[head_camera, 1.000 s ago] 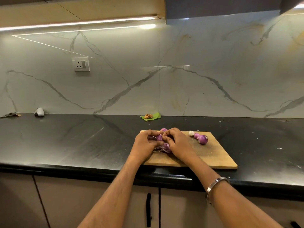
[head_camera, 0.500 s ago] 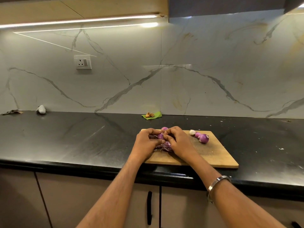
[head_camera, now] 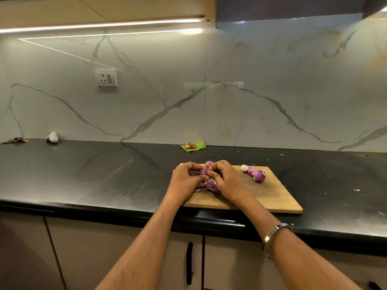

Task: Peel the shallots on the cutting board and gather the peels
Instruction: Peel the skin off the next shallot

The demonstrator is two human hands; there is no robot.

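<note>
A wooden cutting board (head_camera: 270,197) lies on the black counter. Over its left part my left hand (head_camera: 184,182) and my right hand (head_camera: 227,181) meet, and both pinch one small purple shallot (head_camera: 202,171) with curled fingers. Another shallot (head_camera: 209,163) shows just behind my hands. A heap of purple peels (head_camera: 210,185) lies on the board under my hands, partly hidden. Peeled shallots (head_camera: 258,176) and a small white piece (head_camera: 244,168) sit at the board's back right.
A green leaf with brown bits (head_camera: 192,146) lies at the wall behind the board. A small white object (head_camera: 52,137) and dark scraps (head_camera: 14,140) sit far left on the counter (head_camera: 83,174). Cupboard doors with black handles (head_camera: 189,262) run below.
Both hands have stayed on the same shallot over the peel heap, with only slight finger movement. The view has shifted a little.
</note>
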